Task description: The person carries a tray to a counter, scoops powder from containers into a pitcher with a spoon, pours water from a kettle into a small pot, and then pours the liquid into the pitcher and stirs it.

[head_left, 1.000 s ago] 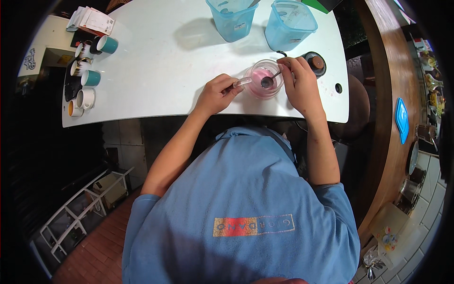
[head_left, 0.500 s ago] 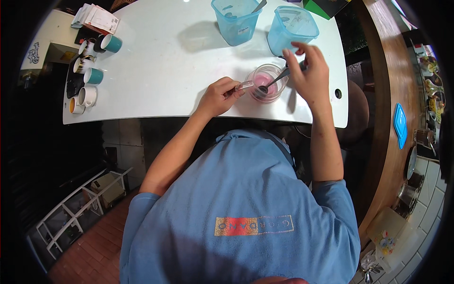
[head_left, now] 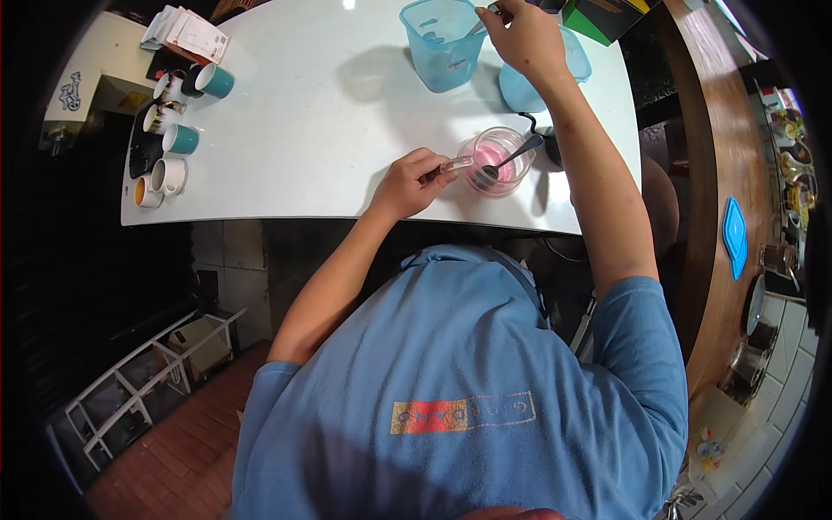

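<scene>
My left hand (head_left: 411,183) grips the handle of a clear glass mug (head_left: 525,179) near the table's front edge. Pink contents show inside the mug, and a dark-handled spoon (head_left: 524,149) leans in it against the rim. Stretched far forward, my right hand (head_left: 523,39) has its fingers closed at the handle of a metal spoon (head_left: 476,29). That spoon stands in a translucent blue plastic container (head_left: 445,65); its lower end is hidden. A second blue container (head_left: 523,90) sits to the right, partly covered by my right hand and forearm.
Several cups, among them a teal cup (head_left: 181,139) and a white mug (head_left: 170,177), line the left end of the white table (head_left: 286,130). Papers (head_left: 195,33) lie behind them. A dark round object (head_left: 555,151) is beside the glass mug. A blue lid (head_left: 734,237) rests on the wooden counter (head_left: 706,260).
My right hand has left the spoon in the glass mug and reached forward to the spoon in the left blue container. My left hand stays on the mug's handle.
</scene>
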The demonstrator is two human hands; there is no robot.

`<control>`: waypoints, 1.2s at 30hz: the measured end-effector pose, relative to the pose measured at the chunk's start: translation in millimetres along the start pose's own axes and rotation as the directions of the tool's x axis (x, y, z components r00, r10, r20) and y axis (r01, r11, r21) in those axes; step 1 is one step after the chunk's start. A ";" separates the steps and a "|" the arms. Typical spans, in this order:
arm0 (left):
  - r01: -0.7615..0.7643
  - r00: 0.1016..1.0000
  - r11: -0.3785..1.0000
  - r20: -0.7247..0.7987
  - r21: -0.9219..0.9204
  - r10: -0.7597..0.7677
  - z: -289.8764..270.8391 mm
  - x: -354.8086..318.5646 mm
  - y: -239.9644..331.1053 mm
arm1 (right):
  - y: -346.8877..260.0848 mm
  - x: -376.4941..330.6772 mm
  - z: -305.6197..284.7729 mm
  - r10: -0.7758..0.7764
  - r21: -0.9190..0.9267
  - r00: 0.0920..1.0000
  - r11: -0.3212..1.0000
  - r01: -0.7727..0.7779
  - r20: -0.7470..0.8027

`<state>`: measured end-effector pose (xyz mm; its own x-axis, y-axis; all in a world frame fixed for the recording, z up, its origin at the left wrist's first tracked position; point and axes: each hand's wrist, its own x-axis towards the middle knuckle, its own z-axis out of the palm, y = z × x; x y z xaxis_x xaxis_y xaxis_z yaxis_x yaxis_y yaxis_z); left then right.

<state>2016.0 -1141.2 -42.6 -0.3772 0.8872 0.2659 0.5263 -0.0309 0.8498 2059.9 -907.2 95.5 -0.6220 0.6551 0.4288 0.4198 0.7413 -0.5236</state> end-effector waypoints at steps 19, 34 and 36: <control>0.007 1.000 1.000 0.008 0.020 -0.008 -0.3 1.4 2.2 | -4.6 6.2 11.8 -0.211 0.084 0.975 0.973 0.216 -0.065; 0.016 1.000 1.000 0.012 0.018 -0.016 -0.1 0.6 1.1 | -1.3 8.8 17.7 -0.186 0.080 0.982 0.979 0.188 -0.031; 0.017 1.000 1.000 0.013 0.014 -0.017 -0.3 0.3 0.9 | -2.6 8.9 18.7 -0.170 0.087 0.985 0.981 0.171 -0.024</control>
<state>2016.1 -1141.1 -41.6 -0.3760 0.8935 0.2455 0.5304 -0.0097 0.8477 2041.0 -906.0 86.9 -0.6679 0.5233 0.5292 0.2480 0.8269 -0.5047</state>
